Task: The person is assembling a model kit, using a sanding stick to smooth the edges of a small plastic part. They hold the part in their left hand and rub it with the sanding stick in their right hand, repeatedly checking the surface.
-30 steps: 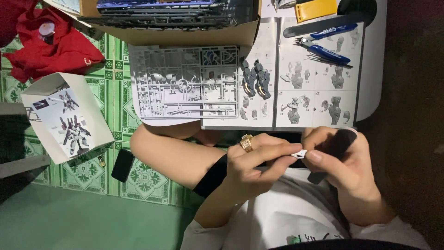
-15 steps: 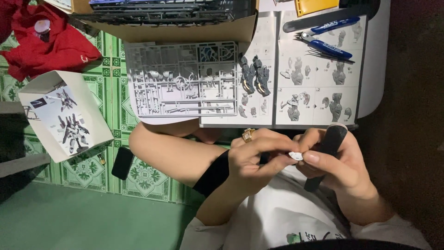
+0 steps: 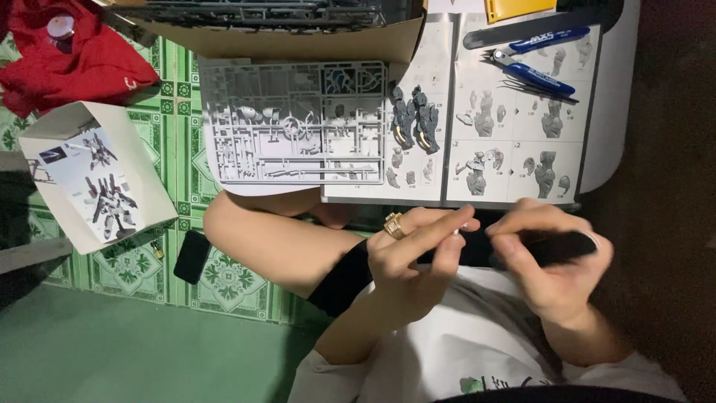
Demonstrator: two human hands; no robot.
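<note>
Farthest left, on the green patterned floor: a crumpled red cloth at the top corner, a white cardboard box lid printed with a grey robot figure below it, a small flat black rectangle just beside a bent bare knee. Further right, a pale grey plastic parts frame lying half under a brown cardboard box flap, its right edge touching an open instruction booklet with grey step drawings. On the booklet's left page, two dark grey assembled model pieces with gold tips; at its top right corner, blue-handled side cutters and slim dark tweezers. Below, over the lap, left hand with a gold ring, fingertips pinched together on a tiny white plastic part, mostly hidden by them. Just right, right hand, blurred, fingers closed round a dark stick-like tool, near the part; actual contact impossible to tell. Probably very light, stiff and brittle, that part, slippery for its smallness; best pinched by its flat sides between thumb and forefinger, thin edges and pegs left free, pressure kept gentle.
</note>
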